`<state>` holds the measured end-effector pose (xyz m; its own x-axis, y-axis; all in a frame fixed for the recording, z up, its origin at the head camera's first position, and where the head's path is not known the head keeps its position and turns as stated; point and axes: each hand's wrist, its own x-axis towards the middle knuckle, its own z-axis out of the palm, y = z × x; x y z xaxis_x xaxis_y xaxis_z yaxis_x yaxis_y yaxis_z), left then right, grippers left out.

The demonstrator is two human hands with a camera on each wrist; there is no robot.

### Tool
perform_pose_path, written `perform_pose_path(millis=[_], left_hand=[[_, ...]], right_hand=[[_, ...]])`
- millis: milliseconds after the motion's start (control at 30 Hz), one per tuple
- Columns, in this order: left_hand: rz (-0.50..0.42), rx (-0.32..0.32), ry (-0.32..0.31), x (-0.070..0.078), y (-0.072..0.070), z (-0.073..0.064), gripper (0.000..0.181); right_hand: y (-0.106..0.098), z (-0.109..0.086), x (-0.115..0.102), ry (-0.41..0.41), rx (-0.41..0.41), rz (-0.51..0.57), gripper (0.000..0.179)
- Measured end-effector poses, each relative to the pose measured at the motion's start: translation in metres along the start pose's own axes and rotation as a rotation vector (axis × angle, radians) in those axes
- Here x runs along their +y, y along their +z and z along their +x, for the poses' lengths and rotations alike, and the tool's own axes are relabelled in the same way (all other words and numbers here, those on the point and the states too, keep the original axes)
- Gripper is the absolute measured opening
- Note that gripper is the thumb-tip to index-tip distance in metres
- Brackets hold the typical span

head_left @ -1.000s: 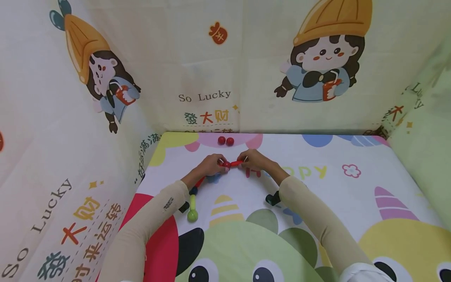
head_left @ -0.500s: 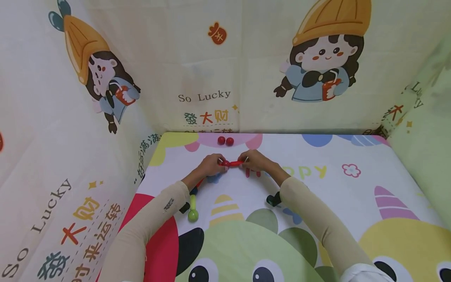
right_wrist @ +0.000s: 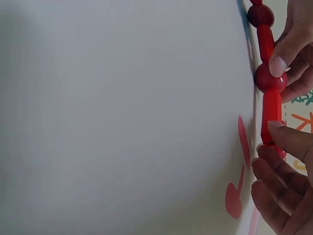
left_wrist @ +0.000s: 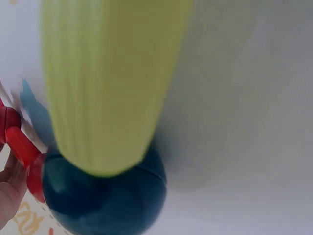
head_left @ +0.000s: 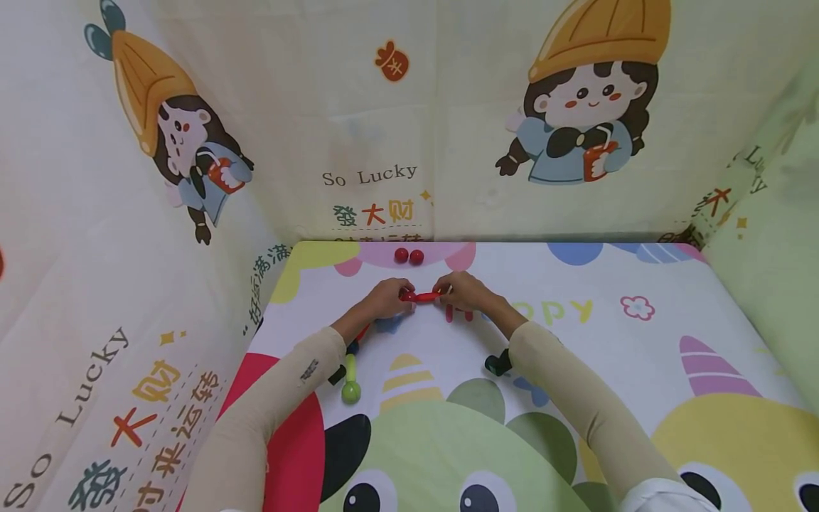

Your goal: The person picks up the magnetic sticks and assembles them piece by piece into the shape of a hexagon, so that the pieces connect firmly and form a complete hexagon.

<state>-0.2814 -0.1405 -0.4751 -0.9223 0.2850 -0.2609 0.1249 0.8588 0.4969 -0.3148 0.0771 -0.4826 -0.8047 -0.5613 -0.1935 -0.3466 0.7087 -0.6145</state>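
My left hand (head_left: 387,299) pinches a red ball (right_wrist: 269,80) between thumb and fingers, part of a toy chain of rods and balls. A red rod (right_wrist: 272,110) runs from that ball to my right hand (head_left: 466,291), whose thumb and fingertips pinch its other end. Past the left hand, the chain goes on through another red rod (right_wrist: 265,43) and a dark red ball (right_wrist: 260,16). Beneath the left forearm it shows a dark teal ball (left_wrist: 102,200), a yellow-green rod (left_wrist: 112,83) and a green ball (head_left: 350,392).
Two loose red balls (head_left: 409,256) lie side by side near the table's back edge. The printed tabletop (head_left: 576,355) meets a cloth backdrop (head_left: 473,142) behind. Black wrist-camera mounts (head_left: 499,364) hang under both forearms.
The pinched red ball has shifted slightly left, further into the left hand's fingers, and the rod beside it lies more level. Both hands keep their grip; the loose balls have not moved.
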Motion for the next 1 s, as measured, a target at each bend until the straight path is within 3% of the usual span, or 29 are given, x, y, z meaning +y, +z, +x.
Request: perform_pose_path(millis=[133,500,833,1000], left_hand=[[0.001,-0.014,0.037,0.004,0.003,0.002,0.039],[0.021,-0.021,0.031,0.009,0.005,0.004,0.030],[-0.014,-0.003,0.017,0.003,0.001,0.001,0.028],[-0.018,0.016,0.002,-0.001,0.000,0.002,0.028]], right_hand=[[0.001,-0.002,0.001,0.002,-0.003,0.023,0.028],[0.000,-0.011,0.005,-0.042,-0.009,0.094,0.027],[0.000,-0.005,0.006,-0.071,-0.032,0.111,0.028],[-0.006,0.005,0.010,-0.077,-0.005,0.157,0.031]])
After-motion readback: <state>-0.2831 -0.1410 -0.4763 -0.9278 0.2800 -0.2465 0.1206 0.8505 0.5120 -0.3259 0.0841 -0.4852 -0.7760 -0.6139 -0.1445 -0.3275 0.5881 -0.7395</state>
